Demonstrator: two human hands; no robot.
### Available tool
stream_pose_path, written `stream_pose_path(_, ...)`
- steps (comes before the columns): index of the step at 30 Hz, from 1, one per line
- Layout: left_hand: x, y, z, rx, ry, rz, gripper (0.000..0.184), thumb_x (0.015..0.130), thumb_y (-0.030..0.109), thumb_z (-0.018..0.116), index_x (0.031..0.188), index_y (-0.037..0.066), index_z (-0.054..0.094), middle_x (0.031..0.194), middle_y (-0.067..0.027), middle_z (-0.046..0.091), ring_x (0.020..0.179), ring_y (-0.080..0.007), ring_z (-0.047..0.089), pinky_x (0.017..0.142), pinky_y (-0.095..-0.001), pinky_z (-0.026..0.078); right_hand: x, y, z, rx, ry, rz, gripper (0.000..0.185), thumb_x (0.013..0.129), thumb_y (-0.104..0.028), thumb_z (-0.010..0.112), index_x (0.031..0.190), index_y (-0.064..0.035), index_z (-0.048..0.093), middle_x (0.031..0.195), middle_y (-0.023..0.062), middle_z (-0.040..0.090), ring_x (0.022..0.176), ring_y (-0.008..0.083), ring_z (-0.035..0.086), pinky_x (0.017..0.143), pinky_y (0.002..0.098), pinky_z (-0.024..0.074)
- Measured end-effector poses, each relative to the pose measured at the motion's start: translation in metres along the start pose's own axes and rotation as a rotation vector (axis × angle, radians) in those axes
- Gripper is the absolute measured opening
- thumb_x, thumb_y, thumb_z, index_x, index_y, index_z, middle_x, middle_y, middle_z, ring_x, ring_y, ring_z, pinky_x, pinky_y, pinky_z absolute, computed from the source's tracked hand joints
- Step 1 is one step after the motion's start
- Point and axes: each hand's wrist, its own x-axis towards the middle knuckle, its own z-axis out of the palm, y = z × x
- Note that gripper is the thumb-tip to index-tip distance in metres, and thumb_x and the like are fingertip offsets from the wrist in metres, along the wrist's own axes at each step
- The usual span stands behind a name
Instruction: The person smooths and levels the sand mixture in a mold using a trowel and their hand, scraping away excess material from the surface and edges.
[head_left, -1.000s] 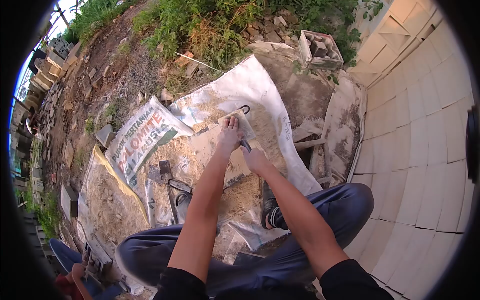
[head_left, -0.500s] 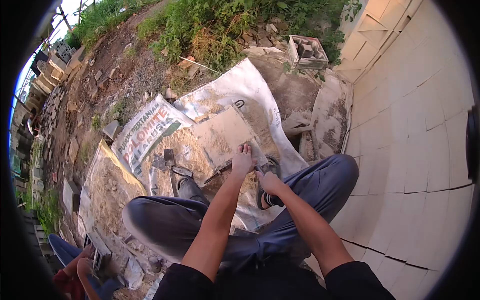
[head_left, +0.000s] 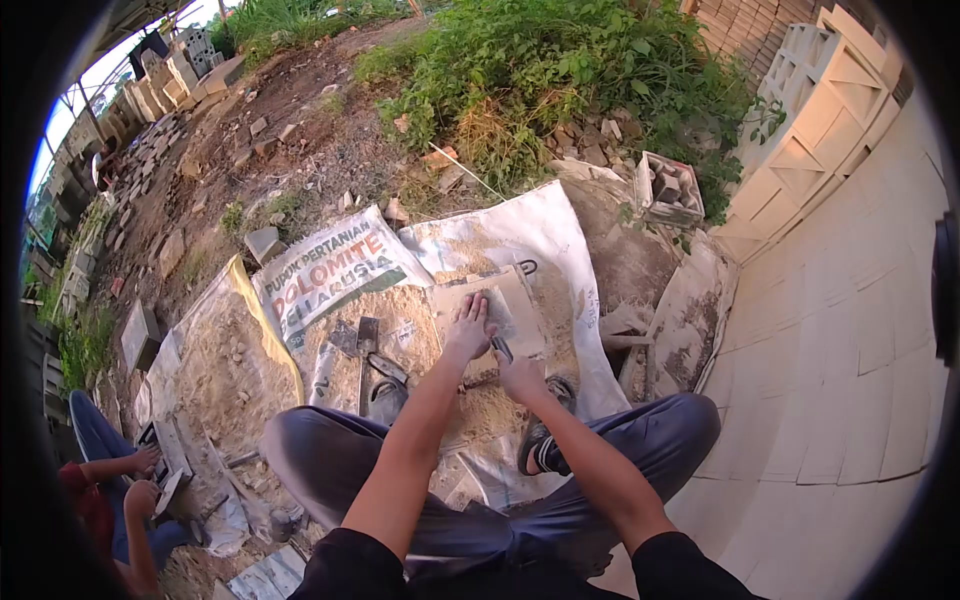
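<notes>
Fingers laid flat on one hand, wrapped round a handle on the other

The left hand (head_left: 470, 332) is rested palm down, its fingers spread straight over a greyish plate (head_left: 513, 315), most of which is exposed just right of them. By the right hand (head_left: 522, 380) a dark handle (head_left: 502, 348) is gripped beside the plate. Beneath, a pale slab (head_left: 446, 299) is seen. To the left a dark-headed tool (head_left: 368, 332) is laid; beyond, a printed sack (head_left: 335, 272) is spread, and farther off a crate (head_left: 672, 212) is backed by leafy plants (head_left: 570, 75).
</notes>
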Motion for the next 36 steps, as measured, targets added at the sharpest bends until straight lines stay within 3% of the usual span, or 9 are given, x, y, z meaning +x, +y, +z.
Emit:
stream_pose_path(5, 0.054, -0.040, -0.007, 0.001, -0.169, -0.030, 0.067, 0.090, 0.044, 0.035, 0.141, 0.006, 0.015, 0.149, -0.0080, 0.009, 0.137, -0.0257, 0.011, 0.110, -0.0387, 0.016, 0.081, -0.020, 0.033, 0.133, -0.121, 0.093, 0.066, 0.089, -0.049, 0.037, 0.092, 0.0131, 0.059, 0.080, 0.0322, 0.059, 0.081, 0.0442, 0.060, 0.076, 0.0472, 0.0475)
stream_pose_path(8, 0.050, -0.038, 0.023, 0.072, -0.072, -0.024, 0.070, 0.088, 0.044, 0.040, 0.141, 0.007, 0.014, 0.148, -0.0086, 0.010, 0.137, -0.0254, 0.011, 0.109, -0.0389, 0.017, 0.067, 0.002, 0.058, 0.044, 0.089, -0.004, 0.066, 0.090, -0.049, 0.036, 0.092, 0.0130, 0.058, 0.080, 0.0323, 0.059, 0.072, 0.0417, 0.062, 0.067, 0.0447, 0.0508)
stream_pose_path(11, 0.018, -0.028, 0.032, -0.018, -0.052, 0.022, 0.070, 0.088, 0.044, 0.041, 0.141, 0.007, 0.015, 0.148, -0.0087, 0.011, 0.136, -0.0264, 0.011, 0.109, -0.0374, 0.017, 0.037, 0.006, 0.052, 0.093, -0.075, 0.115, 0.064, 0.090, -0.047, 0.036, 0.092, 0.0124, 0.058, 0.084, 0.0333, 0.059, 0.069, 0.0399, 0.063, 0.064, 0.0433, 0.0515)
stream_pose_path(13, -0.004, -0.010, 0.035, -0.014, -0.110, 0.019, 0.070, 0.088, 0.043, 0.040, 0.141, 0.006, 0.014, 0.148, -0.0095, 0.010, 0.136, -0.0280, 0.011, 0.110, -0.0357, 0.016, 0.010, 0.016, 0.053, 0.153, -0.091, 0.181, 0.063, 0.090, -0.046, 0.036, 0.093, 0.0129, 0.058, 0.086, 0.0346, 0.058, 0.071, 0.0400, 0.063, 0.067, 0.0440, 0.0505)
stream_pose_path(15, -0.019, 0.003, 0.035, 0.063, -0.216, -0.005, 0.069, 0.090, 0.043, 0.037, 0.141, 0.005, 0.013, 0.148, -0.0102, 0.009, 0.136, -0.0288, 0.011, 0.110, -0.0350, 0.015, -0.011, 0.022, 0.051, 0.161, -0.146, 0.226, 0.057, 0.090, -0.045, 0.038, 0.096, 0.0085, 0.059, 0.095, 0.0313, 0.058, 0.093, 0.0426, 0.057, 0.083, 0.0459, 0.0448)
stream_pose_path(19, -0.048, 0.028, 0.037, 0.226, -0.274, 0.032, 0.068, 0.091, 0.043, 0.035, 0.140, 0.002, 0.012, 0.148, -0.0117, 0.009, 0.136, -0.0292, 0.011, 0.111, -0.0354, 0.014, -0.042, 0.036, 0.043, 0.166, -0.206, 0.222, 0.058, 0.089, -0.044, 0.039, 0.099, 0.0095, 0.059, 0.096, 0.0324, 0.057, 0.094, 0.0427, 0.057, 0.083, 0.0456, 0.0444)
stream_pose_path(25, -0.089, 0.046, 0.046, 0.005, -0.252, 0.018, 0.070, 0.091, 0.043, 0.036, 0.139, -0.002, 0.013, 0.147, -0.0144, 0.010, 0.136, -0.0290, 0.011, 0.111, -0.0351, 0.011, -0.075, 0.055, 0.054, 0.081, -0.122, 0.223, 0.060, 0.089, -0.045, 0.040, 0.096, 0.0115, 0.059, 0.094, 0.0342, 0.056, 0.095, 0.0431, 0.056, 0.083, 0.0455, 0.0434)
stream_pose_path(30, -0.114, 0.066, 0.009, 0.078, -0.434, 0.013, 0.069, 0.090, 0.044, 0.037, 0.140, 0.002, 0.015, 0.147, -0.0122, 0.012, 0.135, -0.0286, 0.014, 0.109, -0.0354, 0.019, -0.102, 0.064, 0.041, -0.015, -0.089, 0.038, 0.060, 0.087, -0.047, 0.042, 0.084, 0.0093, 0.061, 0.081, 0.0320, 0.059, 0.085, 0.0440, 0.058, 0.077, 0.0475, 0.0441)
stream_pose_path(36, -0.069, 0.005, 0.002, 0.028, -0.120, -0.109, 0.065, 0.090, 0.042, 0.035, 0.141, 0.007, 0.014, 0.149, -0.0055, 0.006, 0.137, -0.0216, 0.009, 0.110, -0.0353, 0.014, -0.068, -0.001, 0.038, 0.030, 0.022, 0.004, 0.054, 0.085, -0.043, 0.049, 0.080, 0.0089, 0.061, 0.076, 0.0311, 0.059, 0.080, 0.0430, 0.059, 0.071, 0.0474, 0.0459)
